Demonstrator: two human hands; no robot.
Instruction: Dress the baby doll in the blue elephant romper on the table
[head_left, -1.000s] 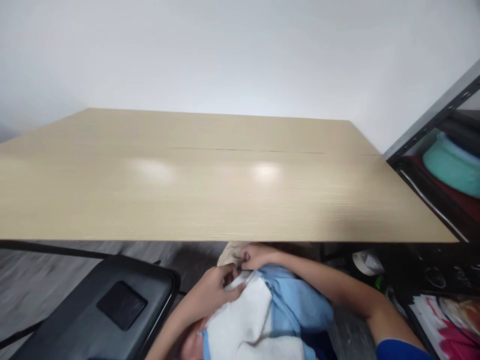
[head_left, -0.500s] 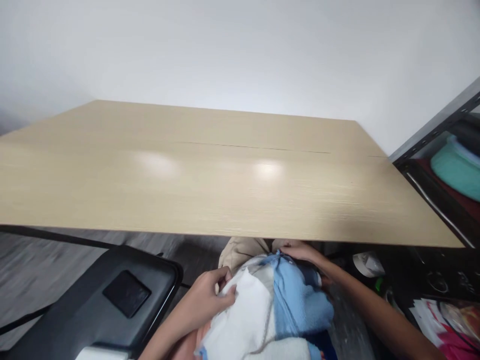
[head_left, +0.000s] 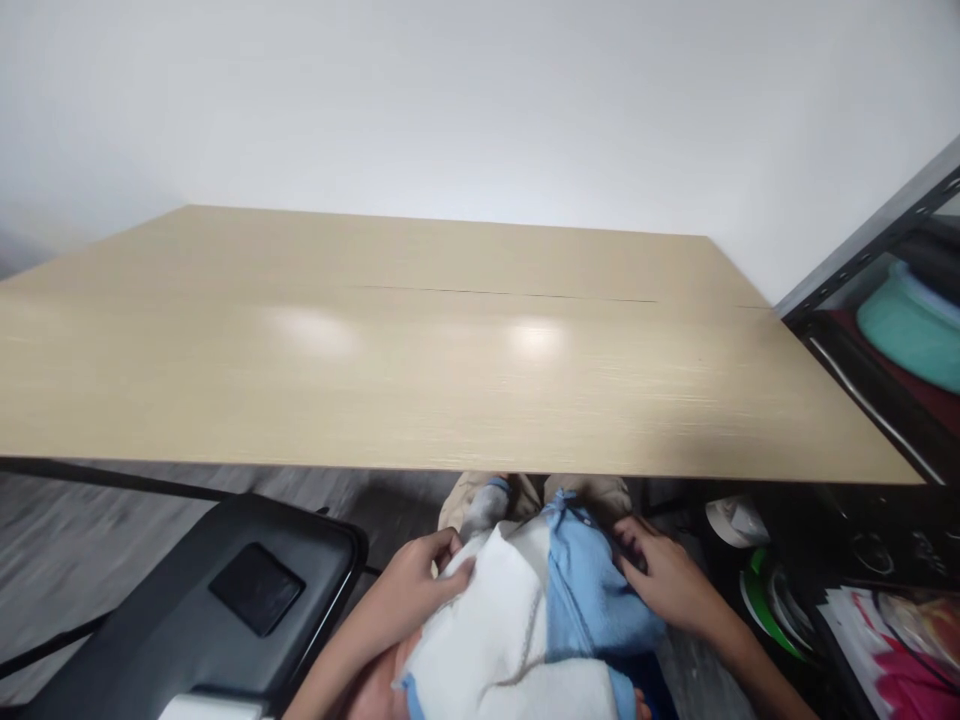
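A white and blue cloth garment (head_left: 506,600) lies bunched over my lap below the table's front edge. Its white part is on the left, its light blue part on the right, and a grey piece with a blue edge sticks out at the top left. My left hand (head_left: 431,575) pinches the white cloth between thumb and fingers. At the right side of the blue part, my right hand (head_left: 660,570) has its fingers curled on a dark fold; its fingertips are partly hidden.
A wooden table (head_left: 420,390) spans the view before a white wall. On the left, a black padded seat (head_left: 172,610) bears a dark phone (head_left: 257,588) and a white object (head_left: 210,708). A shelf with a teal item (head_left: 911,325) and papers (head_left: 851,625) are at right.
My right hand has moved from the top of the garment to the right and nearer me, along the blue part's side. A grey piece now shows at top left. My left hand keeps its pinch.
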